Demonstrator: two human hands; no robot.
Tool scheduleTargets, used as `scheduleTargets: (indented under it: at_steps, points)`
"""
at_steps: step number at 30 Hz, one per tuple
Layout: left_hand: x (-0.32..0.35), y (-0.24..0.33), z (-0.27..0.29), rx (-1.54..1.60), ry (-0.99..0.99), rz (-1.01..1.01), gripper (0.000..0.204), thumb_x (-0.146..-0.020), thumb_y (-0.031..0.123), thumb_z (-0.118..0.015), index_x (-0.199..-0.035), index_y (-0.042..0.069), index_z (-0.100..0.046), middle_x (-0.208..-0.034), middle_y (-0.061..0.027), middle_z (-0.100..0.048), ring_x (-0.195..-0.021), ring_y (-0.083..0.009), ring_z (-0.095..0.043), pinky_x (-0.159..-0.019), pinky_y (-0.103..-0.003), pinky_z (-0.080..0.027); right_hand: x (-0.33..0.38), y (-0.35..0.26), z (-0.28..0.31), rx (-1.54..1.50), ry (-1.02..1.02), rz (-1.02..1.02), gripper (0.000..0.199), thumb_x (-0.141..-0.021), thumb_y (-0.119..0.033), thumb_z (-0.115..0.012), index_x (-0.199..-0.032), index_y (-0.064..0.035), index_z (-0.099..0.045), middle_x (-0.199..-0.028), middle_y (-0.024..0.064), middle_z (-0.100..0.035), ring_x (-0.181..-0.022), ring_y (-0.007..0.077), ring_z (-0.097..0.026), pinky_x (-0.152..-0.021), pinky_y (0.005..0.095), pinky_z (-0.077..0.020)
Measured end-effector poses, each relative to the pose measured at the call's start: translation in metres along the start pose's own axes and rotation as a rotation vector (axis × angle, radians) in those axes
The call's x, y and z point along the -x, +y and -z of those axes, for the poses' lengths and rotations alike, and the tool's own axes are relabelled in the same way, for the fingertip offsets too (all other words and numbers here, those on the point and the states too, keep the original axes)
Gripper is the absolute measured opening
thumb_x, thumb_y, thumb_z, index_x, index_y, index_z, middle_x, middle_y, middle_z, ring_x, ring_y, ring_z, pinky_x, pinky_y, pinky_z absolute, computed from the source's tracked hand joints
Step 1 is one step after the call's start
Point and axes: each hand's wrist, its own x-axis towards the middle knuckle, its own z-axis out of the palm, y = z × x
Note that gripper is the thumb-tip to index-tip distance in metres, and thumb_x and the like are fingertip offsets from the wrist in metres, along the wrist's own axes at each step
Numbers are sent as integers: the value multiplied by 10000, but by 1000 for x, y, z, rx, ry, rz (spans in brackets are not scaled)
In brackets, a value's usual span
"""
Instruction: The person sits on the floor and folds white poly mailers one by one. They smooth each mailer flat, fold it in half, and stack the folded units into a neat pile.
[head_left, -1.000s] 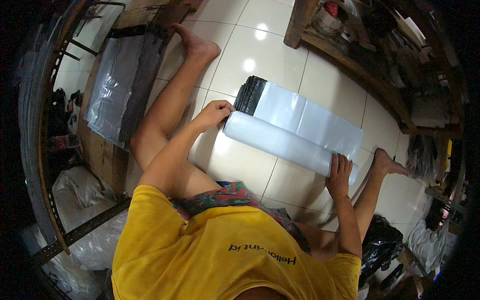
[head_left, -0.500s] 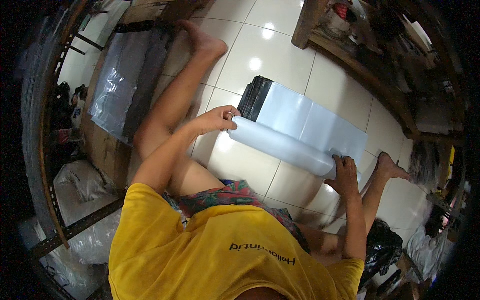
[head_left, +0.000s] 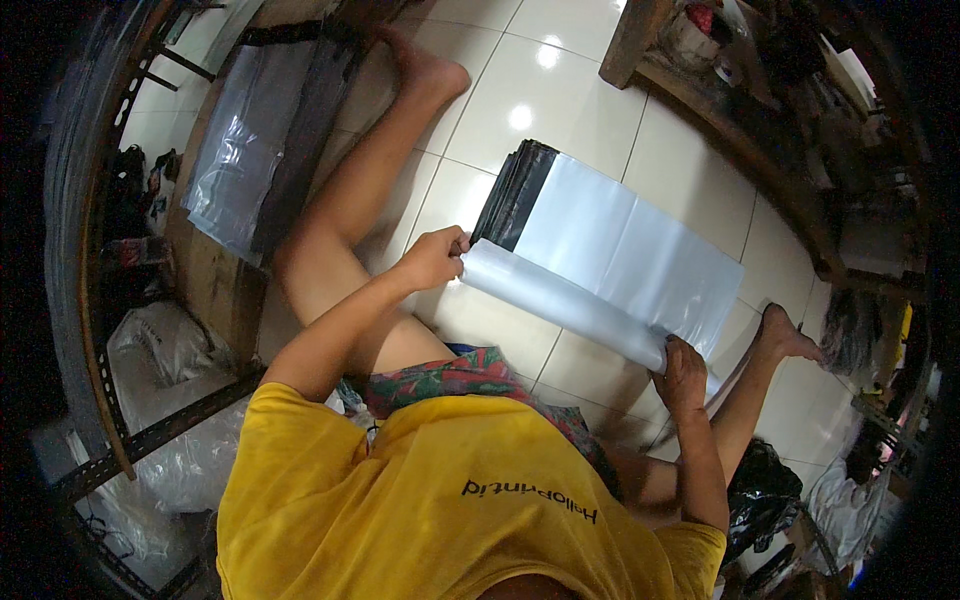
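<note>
A stack of pale grey-blue plastic sheets lies on the tiled floor between my legs, with a black band along its left end. The near side is curled over into a loose roll. At the roll's left end, my left hand is closed, thumb and fingers pinching the plastic. My right hand is wrapped over the roll's right end, its fingers bent around the edge. The underside of the roll and some fingertips are hidden.
Another pile of plastic sheets lies on a wooden board at the left. Clear plastic bags sit behind a metal rail. A wooden shelf stands far right, and a black plastic bag is beside my right leg.
More of the flat sheet and black band shows beyond the roll, which looks thinner. My right hand has moved slightly nearer me and curled tighter. The view has shifted a little.
</note>
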Motion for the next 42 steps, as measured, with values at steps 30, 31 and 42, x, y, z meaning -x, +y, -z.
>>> scheduleTargets:
  at_steps: [30,31,42]
  points:
    - [22,-23,-13,-160,-319,313,357,-847,56,-600,-1185,-50,-643,-969,-135,-728,-737,-177,-711,-613,-267,-579,3,-21,2,53,-121,-34,966,-635,-387,-902,-1440,-88,-460,-1290,170,-516,-1207,368,-478,-1044,534,-363]
    - [26,-17,-14,-78,-301,349,331,-857,70,-604,-1165,-41,-656,-959,-120,-729,-751,-176,-712,-619,-272,-581,4,-19,0,52,-96,-18,962,-637,-381,-902,-1440,-88,-460,-1292,171,-516,-1207,370,-478,-1046,536,-364]
    - [15,-7,-15,479,31,628,126,-908,176,-665,-848,68,-689,-752,-47,-648,-615,-127,-578,-451,-264,-426,8,-19,-1,5,-131,-71,952,-583,-284,-915,-1405,-77,-484,-1299,193,-515,-1216,387,-481,-1055,528,-368]
